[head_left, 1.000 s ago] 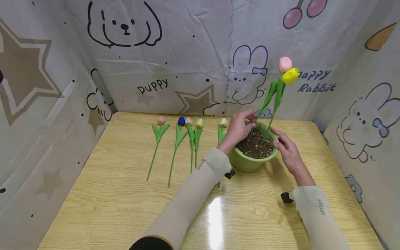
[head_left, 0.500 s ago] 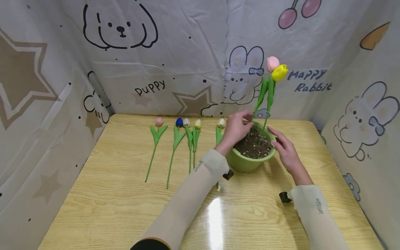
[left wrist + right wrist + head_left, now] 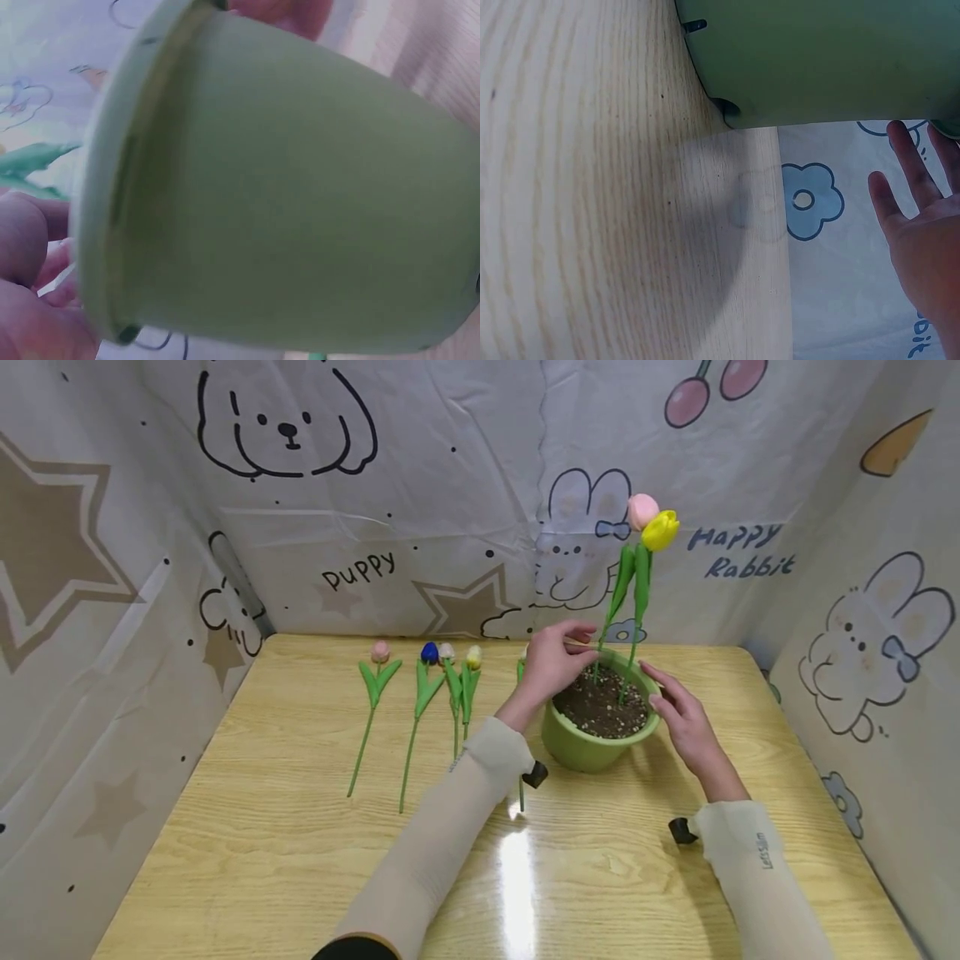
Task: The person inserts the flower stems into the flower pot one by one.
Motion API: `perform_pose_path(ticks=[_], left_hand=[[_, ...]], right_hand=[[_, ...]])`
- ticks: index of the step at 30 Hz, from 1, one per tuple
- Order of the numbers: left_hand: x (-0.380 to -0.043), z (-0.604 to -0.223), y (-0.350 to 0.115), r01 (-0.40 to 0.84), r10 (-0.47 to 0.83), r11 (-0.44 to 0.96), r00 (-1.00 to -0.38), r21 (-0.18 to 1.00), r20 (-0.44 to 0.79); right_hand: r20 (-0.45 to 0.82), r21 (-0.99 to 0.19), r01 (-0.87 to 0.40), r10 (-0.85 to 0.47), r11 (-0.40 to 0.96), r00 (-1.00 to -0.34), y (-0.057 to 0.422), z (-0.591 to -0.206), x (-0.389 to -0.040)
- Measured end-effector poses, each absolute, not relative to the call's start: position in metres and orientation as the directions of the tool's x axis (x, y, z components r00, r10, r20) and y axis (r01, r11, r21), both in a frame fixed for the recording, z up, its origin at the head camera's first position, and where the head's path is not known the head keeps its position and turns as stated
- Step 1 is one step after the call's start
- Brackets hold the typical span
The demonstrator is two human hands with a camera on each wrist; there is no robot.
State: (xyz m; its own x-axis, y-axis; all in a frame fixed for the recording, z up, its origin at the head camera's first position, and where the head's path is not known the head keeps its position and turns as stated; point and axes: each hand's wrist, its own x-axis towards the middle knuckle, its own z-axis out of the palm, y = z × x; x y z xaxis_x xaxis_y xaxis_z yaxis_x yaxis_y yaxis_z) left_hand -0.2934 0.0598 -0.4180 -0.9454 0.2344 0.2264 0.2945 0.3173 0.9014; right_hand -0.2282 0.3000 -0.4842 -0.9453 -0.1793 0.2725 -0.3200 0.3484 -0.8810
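Note:
A green flowerpot (image 3: 588,750) of dark soil (image 3: 600,714) stands on the table, right of the middle. Two artificial tulips rise from the soil, one with a pink bloom (image 3: 642,512), one with a yellow bloom (image 3: 661,531). My left hand (image 3: 555,660) is at the pot's left rim, its fingertips just beside the pink tulip's stem and holding nothing that I can see. Against the right side of the rim, my right hand (image 3: 690,727) rests with its fingers extended. The right wrist view shows these fingers (image 3: 909,161) spread and straight by the pot (image 3: 817,60).
Several loose tulips lie left of the pot: a pink one (image 3: 380,652), a blue one (image 3: 429,652), a pale pink one (image 3: 447,652) and a pale yellow one (image 3: 474,657). Another tulip (image 3: 521,793) is partly behind the left arm. Printed cloth (image 3: 450,527) walls the table.
My left hand has drawn a little left, away from the pink tulip's stem. Both blooms have shifted left in view, partly with the camera. My right hand stays at the rim.

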Motion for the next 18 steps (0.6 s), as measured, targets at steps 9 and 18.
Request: perform_pose_path(ticks=[9,18], left_hand=[[-0.286,-0.409,0.01,0.294,0.223,0.205,-0.943,0.934,0.248],[-0.276,-0.411,-0.043,0.283,0.18,0.197,-0.952,0.939,0.249]], right_hand=[[0.283,-0.883,-0.332,-0.186,0.333,-0.941,0.299,-0.484,-0.228],[0.297,-0.876,-0.345,-0.186,0.337,-0.937,0.299,-0.483,-0.227]])
